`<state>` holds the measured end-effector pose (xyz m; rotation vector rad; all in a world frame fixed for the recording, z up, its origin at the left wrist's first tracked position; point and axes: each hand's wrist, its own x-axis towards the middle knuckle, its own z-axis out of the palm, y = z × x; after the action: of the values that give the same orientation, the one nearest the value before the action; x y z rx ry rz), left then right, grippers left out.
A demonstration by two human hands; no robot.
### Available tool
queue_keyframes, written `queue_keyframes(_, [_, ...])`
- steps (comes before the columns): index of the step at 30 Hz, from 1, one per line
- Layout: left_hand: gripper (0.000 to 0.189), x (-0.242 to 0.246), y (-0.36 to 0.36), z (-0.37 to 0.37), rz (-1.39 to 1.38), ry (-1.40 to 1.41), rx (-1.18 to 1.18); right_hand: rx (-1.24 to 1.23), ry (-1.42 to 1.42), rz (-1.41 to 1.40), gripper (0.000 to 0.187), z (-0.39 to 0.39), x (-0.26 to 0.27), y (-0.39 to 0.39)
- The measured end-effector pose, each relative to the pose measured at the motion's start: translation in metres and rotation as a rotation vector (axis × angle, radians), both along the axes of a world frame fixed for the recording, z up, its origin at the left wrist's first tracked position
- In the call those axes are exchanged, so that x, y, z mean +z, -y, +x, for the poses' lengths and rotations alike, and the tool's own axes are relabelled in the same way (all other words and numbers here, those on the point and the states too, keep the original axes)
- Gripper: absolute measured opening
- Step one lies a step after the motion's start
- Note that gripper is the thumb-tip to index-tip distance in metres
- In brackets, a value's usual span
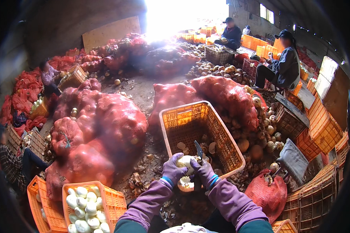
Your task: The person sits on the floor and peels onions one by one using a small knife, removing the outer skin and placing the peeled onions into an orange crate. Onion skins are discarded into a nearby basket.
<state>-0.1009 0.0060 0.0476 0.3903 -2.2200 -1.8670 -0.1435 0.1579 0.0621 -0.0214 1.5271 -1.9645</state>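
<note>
In a purple glove, my left hand (174, 168) grips a pale, partly peeled onion (186, 163). My right hand (204, 172), gloved alike, holds a knife (198, 148) whose blade points up and away from me, and its thumb presses against the onion's right side. Both hands are above the near rim of an orange plastic crate (230, 131). Onion peelings and cut pieces (182, 147) lie inside this crate. Part of the knife's handle is hidden by my fingers.
Red mesh sacks of onions (121, 119) stand ahead and left. A crate of peeled onions (86, 206) sits near left. Loose onions (256, 151), a cushioned seat (293, 158) and stacked crates (323, 125) are to the right. Several people work around, one seated (285, 64) at right.
</note>
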Motion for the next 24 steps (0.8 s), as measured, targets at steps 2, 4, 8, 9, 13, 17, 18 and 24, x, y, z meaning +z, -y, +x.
queue_keyframes(2, [0.057,-0.012,0.000,-0.008,0.030,0.086,0.029,0.014,-0.040,0.084,0.031,-0.002,0.008,0.003])
queue_keyframes(4, [0.058,-0.016,0.000,-0.015,0.041,0.102,0.018,0.012,-0.031,0.147,0.032,-0.007,0.009,0.005])
queue_keyframes(8, [0.059,-0.018,0.007,-0.018,0.247,0.053,-0.025,0.048,-0.014,0.110,0.030,-0.019,0.009,0.001])
queue_keyframes(9, [0.059,-0.012,0.010,-0.016,0.263,0.036,-0.030,0.053,-0.003,0.091,0.030,-0.020,0.011,0.002])
queue_keyframes(13, [0.054,0.002,0.018,-0.010,0.366,0.057,-0.105,0.110,0.046,-0.006,0.025,-0.035,0.005,-0.010])
queue_keyframes(17, [0.057,0.012,0.021,-0.004,0.631,-0.049,-0.186,0.220,0.035,-0.065,0.035,-0.044,0.010,-0.026])
queue_keyframes(18, [0.057,0.011,0.023,-0.009,0.620,-0.086,-0.207,0.205,0.037,-0.052,0.042,-0.051,0.001,-0.030])
queue_keyframes(24, [0.056,-0.020,0.035,-0.016,0.778,-0.201,-0.267,0.255,0.140,-0.295,0.056,-0.040,0.008,-0.032])
